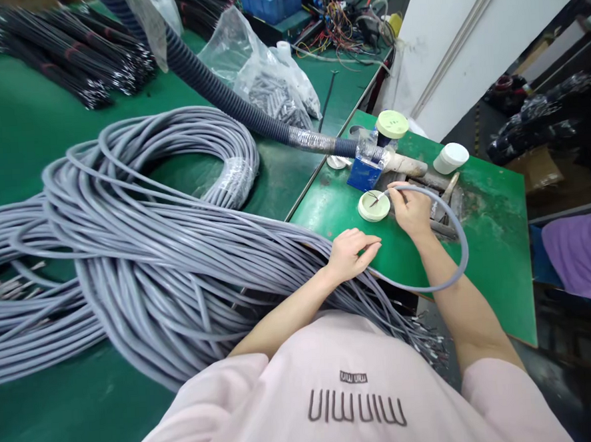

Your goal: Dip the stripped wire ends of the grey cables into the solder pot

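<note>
My right hand (411,208) pinches one end of a grey cable (461,237). The stripped wires at that end reach into a small round pale dish (373,206) on the green table. From my hand the cable loops out to the right and back under toward the bundle. My left hand (353,254) is closed, thumb against the fingers, at the edge of a large bundle of grey cables (177,255); whether a strand is inside it is hidden. A blue box (365,173) stands just behind the dish.
A ribbed dark hose (228,105) crosses above the table to a pale nozzle (407,164). A white jar (450,158) and a green-lidded container (392,124) stand behind. Bagged grey pieces (273,99) and black cable bundles (75,51) lie farther back.
</note>
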The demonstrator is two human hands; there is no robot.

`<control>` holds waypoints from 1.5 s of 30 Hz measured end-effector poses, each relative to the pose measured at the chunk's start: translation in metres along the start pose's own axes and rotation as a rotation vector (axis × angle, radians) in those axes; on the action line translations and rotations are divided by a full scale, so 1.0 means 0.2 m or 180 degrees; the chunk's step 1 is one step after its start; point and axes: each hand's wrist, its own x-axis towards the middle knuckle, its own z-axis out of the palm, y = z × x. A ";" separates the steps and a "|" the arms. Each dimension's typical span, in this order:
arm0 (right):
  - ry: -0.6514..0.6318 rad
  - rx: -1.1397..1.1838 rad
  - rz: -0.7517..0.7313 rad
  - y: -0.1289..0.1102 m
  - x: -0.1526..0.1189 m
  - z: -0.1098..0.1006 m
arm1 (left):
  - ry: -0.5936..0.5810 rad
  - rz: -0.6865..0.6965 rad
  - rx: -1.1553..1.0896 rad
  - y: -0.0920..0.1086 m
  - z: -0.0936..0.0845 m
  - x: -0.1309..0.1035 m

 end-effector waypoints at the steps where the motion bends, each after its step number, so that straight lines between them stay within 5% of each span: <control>1: -0.0031 -0.0024 0.0004 0.00 0.00 0.01 | -0.0002 0.0013 0.0007 0.00 0.00 0.00; 7: 0.0006 -0.0031 0.0015 -0.01 0.01 -0.01 | 0.0119 0.0127 -0.0030 0.00 0.00 0.00; 12: 0.0469 -0.0104 0.0091 0.03 0.00 -0.22 | 0.0301 0.0123 -0.0112 0.00 0.00 -0.01; 18: 0.0792 -0.0653 0.0408 0.26 -0.07 -0.42 | 0.0586 0.0456 -0.0162 0.00 0.00 -0.01; 30: 0.0690 -0.1039 0.0752 0.52 -0.04 -0.33 | 0.0671 0.0613 -0.0112 0.01 0.00 0.00; 41: 0.0620 -0.0948 0.0788 0.56 -0.05 -0.28 | 0.0659 0.0667 -0.0058 0.01 0.00 0.01; 45: 0.0777 -0.0730 0.0715 0.47 -0.08 -0.33 | 0.0633 0.0643 -0.0078 0.00 0.01 0.01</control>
